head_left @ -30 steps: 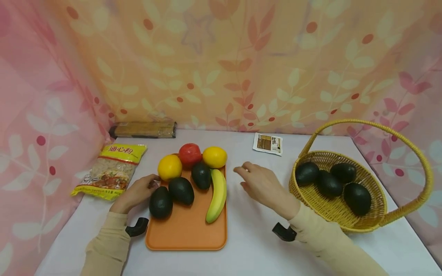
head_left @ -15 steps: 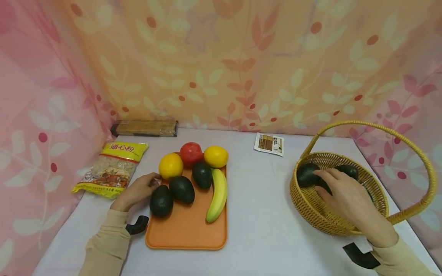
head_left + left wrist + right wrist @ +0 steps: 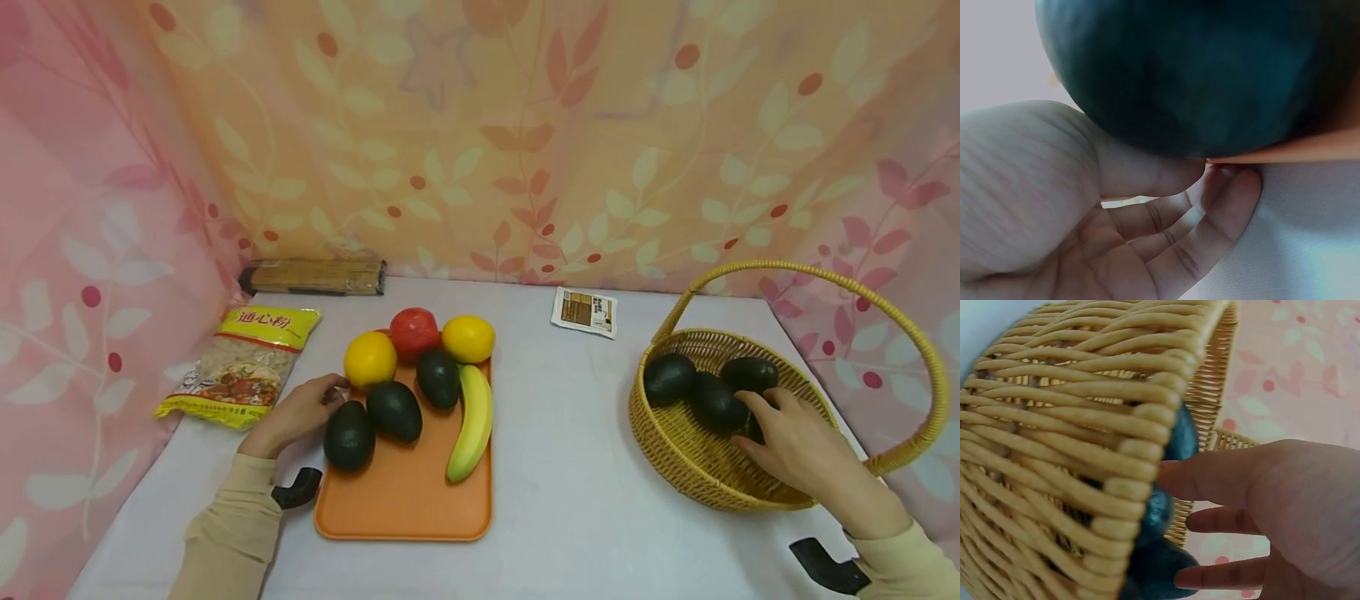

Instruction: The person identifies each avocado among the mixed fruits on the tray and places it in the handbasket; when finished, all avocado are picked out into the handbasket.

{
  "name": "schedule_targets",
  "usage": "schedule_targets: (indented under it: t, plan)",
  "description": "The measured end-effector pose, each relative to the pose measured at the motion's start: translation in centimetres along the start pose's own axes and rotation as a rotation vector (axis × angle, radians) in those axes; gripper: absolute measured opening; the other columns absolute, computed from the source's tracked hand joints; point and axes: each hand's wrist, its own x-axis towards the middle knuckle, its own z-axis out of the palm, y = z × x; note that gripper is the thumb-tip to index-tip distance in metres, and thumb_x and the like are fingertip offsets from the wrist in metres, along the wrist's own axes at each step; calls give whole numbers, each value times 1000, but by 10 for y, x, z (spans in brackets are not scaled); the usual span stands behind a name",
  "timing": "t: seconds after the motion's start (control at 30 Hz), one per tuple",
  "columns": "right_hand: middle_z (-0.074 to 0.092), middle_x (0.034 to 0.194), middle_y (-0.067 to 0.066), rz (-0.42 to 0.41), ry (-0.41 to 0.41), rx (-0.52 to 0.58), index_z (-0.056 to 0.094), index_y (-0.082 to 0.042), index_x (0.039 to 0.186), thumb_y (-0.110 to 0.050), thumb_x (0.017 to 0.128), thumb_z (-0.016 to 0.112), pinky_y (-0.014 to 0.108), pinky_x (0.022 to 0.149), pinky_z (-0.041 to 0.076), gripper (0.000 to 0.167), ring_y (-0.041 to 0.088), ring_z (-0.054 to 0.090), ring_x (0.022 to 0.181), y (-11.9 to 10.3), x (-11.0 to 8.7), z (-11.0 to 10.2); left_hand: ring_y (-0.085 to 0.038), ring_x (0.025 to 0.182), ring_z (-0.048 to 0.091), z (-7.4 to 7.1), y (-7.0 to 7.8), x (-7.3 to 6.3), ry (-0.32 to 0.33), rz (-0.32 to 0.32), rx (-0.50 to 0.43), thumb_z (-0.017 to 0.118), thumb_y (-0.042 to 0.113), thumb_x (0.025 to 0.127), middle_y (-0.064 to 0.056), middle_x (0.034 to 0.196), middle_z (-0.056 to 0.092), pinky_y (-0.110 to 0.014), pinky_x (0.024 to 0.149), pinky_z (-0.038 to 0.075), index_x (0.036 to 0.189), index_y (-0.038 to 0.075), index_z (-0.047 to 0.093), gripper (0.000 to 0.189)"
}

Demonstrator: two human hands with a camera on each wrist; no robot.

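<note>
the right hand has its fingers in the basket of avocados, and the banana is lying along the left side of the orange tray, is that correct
Not quite: the banana lies along the right side of the orange tray, as the head view shows. The right hand does have its fingers in the basket of avocados.

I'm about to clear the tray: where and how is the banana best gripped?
Probably pinch the banana across its slim middle, from above: it lies lengthwise by the right rim of the orange tray, leaving bare tray beside its inner curve.
</note>
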Motion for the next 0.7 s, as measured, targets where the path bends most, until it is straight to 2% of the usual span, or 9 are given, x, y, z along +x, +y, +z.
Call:
schedule_targets:
  t: [0.13, 0.33, 0.6, 0.7]
  plan:
    - [52, 108, 41, 44, -71, -3, 51, 4, 126, -26, 75, 81, 67, 80, 45, 67, 57, 55, 93, 4, 0, 5, -27, 93, 58, -1, 0, 0, 6, 12, 3, 52, 6, 94, -18, 104, 65, -49, 88, 49, 128, -6, 54, 36]
    - [49, 112, 45, 80, -121, -31, 41, 9, 133, -29, 73, 82, 71, 86, 41, 82, 64, 49, 100, 12, -2, 11, -27, 93, 57, -2, 2, 0, -5, 13, -8, 52, 7, 94, -18, 104, 65, -49, 88, 49, 128, -6, 53, 36]
    - [48, 110, 45, 78, -119, -38, 48, 13, 124, -23, 70, 84, 71, 91, 38, 75, 62, 50, 100, 20, -1, 19, -28, 94, 57, -3, 3, -1, -10, 2, -9, 52, 7, 95, -19, 106, 65, -50, 90, 48, 129, -7, 53, 37]
    - [48, 108, 45, 94, -130, -30, 50, 13, 122, -22, 70, 84, 71, 87, 41, 72, 61, 51, 95, 22, 0, 20, -28, 96, 57, -3, 3, -2, -11, -5, -11, 53, 8, 95, -21, 108, 65, -51, 91, 48, 130, -7, 52, 38]
